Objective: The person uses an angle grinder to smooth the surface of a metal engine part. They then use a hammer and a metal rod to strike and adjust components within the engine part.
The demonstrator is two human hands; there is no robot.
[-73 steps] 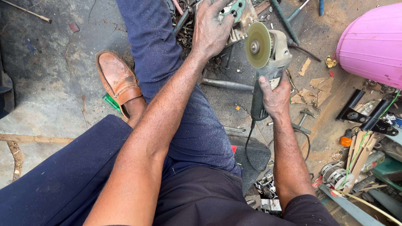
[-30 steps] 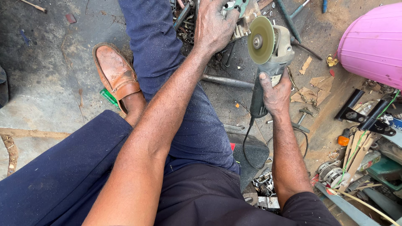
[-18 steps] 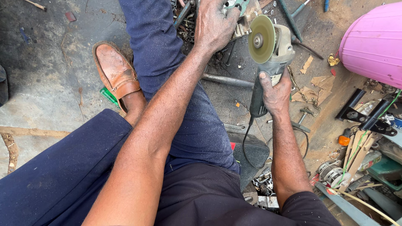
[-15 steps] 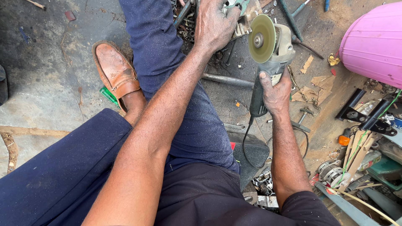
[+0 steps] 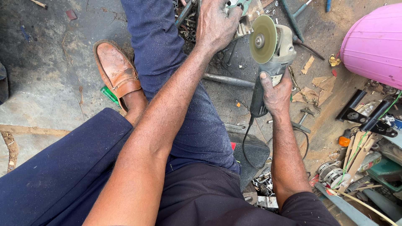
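**Inspector:** On the workshop floor, head view: report the right hand.

**Assistant:** Right hand [image 5: 275, 90] is wrapped tight around the dark body of an angle grinder [image 5: 268, 62], fingers closed on the grip. Its disc [image 5: 263, 39] faces the camera, raised clear of the floor. A black cord [image 5: 245, 144] trails from the handle toward the lap.

**Inspector:** Left hand?

**Assistant:** Left hand [image 5: 216, 23] is curled over a small metal part [image 5: 238, 16] at the top edge, just left of the disc. Fingers bent down on it; how firmly it is held, I cannot tell.

**Inspector:** Surroundings?

**Assistant:** Navy trouser leg [image 5: 167, 62] runs under the left forearm; brown loafer [image 5: 117, 69] sits beside it on concrete. Pink plastic tub [image 5: 372, 42] stands to the right, with scattered tools [image 5: 364, 121] and cardboard scraps [image 5: 318, 86] below it.
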